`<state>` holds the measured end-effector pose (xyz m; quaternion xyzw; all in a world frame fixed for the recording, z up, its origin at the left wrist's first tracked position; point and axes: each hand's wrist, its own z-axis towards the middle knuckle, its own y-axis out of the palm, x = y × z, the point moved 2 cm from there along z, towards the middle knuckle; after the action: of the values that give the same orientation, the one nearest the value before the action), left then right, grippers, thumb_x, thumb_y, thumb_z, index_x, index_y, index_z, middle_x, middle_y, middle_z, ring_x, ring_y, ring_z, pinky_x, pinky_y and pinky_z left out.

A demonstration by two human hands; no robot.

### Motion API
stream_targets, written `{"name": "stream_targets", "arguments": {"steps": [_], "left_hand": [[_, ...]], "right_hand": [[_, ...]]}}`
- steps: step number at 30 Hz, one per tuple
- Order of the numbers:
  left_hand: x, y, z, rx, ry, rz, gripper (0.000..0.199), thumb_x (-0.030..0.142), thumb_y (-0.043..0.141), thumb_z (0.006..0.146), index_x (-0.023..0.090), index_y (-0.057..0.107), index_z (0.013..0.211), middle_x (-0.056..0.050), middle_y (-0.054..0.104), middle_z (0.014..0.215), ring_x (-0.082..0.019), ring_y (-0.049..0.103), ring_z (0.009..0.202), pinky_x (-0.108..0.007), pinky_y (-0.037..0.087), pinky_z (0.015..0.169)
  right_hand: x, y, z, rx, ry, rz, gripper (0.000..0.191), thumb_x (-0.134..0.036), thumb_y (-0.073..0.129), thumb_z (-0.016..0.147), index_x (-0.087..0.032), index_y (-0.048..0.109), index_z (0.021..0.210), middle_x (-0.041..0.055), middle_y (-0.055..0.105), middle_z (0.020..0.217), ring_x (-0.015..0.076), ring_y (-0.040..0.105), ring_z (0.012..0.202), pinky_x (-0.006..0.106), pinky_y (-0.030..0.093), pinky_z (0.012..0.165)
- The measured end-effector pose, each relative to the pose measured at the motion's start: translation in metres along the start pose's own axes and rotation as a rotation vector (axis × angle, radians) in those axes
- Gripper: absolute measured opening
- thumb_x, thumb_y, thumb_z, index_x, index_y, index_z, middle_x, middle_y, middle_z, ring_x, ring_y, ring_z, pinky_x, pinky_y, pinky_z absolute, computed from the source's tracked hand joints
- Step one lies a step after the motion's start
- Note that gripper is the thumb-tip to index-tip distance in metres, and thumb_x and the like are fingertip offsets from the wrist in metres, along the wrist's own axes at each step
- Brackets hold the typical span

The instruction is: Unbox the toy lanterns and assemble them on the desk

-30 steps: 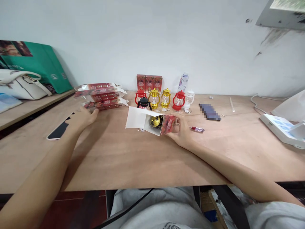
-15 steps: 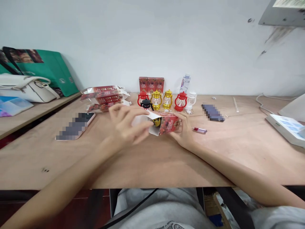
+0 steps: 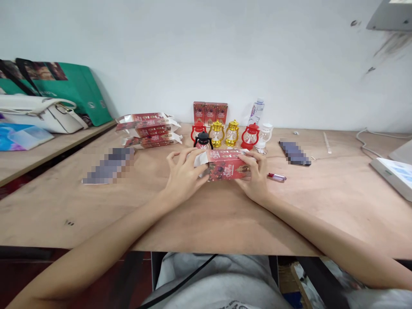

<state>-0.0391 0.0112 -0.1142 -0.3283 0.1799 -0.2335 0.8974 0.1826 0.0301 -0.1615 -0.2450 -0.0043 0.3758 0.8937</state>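
Note:
A red printed box [image 3: 227,168] lies on its side between my hands, its white flaps at the left end. My right hand [image 3: 255,176] grips the right end, thumb below and fingers on top. My left hand [image 3: 185,174] is closed on the flaps at the left end. What is inside the box is hidden. Just behind it stand a black lantern [image 3: 203,140], two gold lanterns [image 3: 216,134] [image 3: 232,134], two red lanterns [image 3: 198,129] [image 3: 250,136] and a white lantern [image 3: 264,136].
Flattened red boxes [image 3: 149,131] are stacked at back left; three upright boxes [image 3: 210,113] and a bottle [image 3: 257,111] stand by the wall. Phones [image 3: 111,166] [image 3: 294,152] lie at both sides. A screwdriver [image 3: 277,177] is right of my right hand. A white device [image 3: 394,176] sits far right.
The box has turned so its long printed side faces me, and the gold and black item in its open end is out of sight. My left hand has closed on the flaps.

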Motion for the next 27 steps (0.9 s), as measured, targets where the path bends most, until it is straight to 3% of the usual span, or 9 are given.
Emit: {"name": "stream_targets", "arguments": {"steps": [3,13,17,22,27], "left_hand": [[0.003,0.006,-0.002,-0.054,-0.007,0.012,0.007,0.026,0.064,0.082,0.023,0.067,0.088,-0.008,0.059,0.127,-0.030,0.047,0.114,-0.049,0.029,0.086],[0.005,0.016,-0.006,-0.221,-0.082,-0.009,0.039,0.019,0.056,0.084,0.014,0.055,0.123,-0.017,0.051,0.135,-0.034,0.041,0.123,-0.052,0.028,0.092],[-0.002,0.019,-0.006,-0.148,-0.099,-0.031,0.036,0.014,0.052,0.085,0.016,0.057,0.120,-0.015,0.058,0.125,-0.030,0.048,0.114,-0.049,0.028,0.091],[-0.004,0.014,-0.004,0.023,-0.039,-0.023,0.017,0.027,0.054,0.090,0.026,0.065,0.103,-0.010,0.061,0.120,-0.027,0.051,0.110,-0.046,0.027,0.088],[-0.005,0.014,-0.005,0.060,-0.040,-0.058,0.017,0.031,0.054,0.091,0.025,0.065,0.101,-0.010,0.061,0.120,-0.027,0.051,0.108,-0.046,0.026,0.088]], "right_hand": [[-0.001,0.000,0.000,0.028,-0.028,-0.036,0.067,-0.019,0.070,0.073,-0.034,0.041,0.132,0.0089,0.042,0.124,0.0298,0.045,0.118,0.051,0.045,0.096],[-0.004,-0.002,-0.003,0.029,-0.141,-0.081,0.066,-0.013,0.067,0.071,-0.034,0.043,0.129,0.0083,0.040,0.122,0.0284,0.045,0.114,0.049,0.045,0.093],[-0.005,-0.003,-0.003,0.014,-0.174,-0.083,0.067,-0.014,0.068,0.070,-0.034,0.043,0.128,0.0084,0.040,0.123,0.0287,0.046,0.114,0.050,0.044,0.093],[0.002,0.001,0.000,0.008,-0.023,0.032,0.066,-0.015,0.066,0.071,-0.034,0.041,0.128,0.0087,0.039,0.127,0.0298,0.045,0.120,0.051,0.045,0.095],[0.004,0.003,0.002,-0.018,0.019,0.076,0.063,-0.014,0.064,0.072,-0.032,0.040,0.127,0.0097,0.038,0.129,0.0300,0.044,0.123,0.053,0.045,0.096]]}}
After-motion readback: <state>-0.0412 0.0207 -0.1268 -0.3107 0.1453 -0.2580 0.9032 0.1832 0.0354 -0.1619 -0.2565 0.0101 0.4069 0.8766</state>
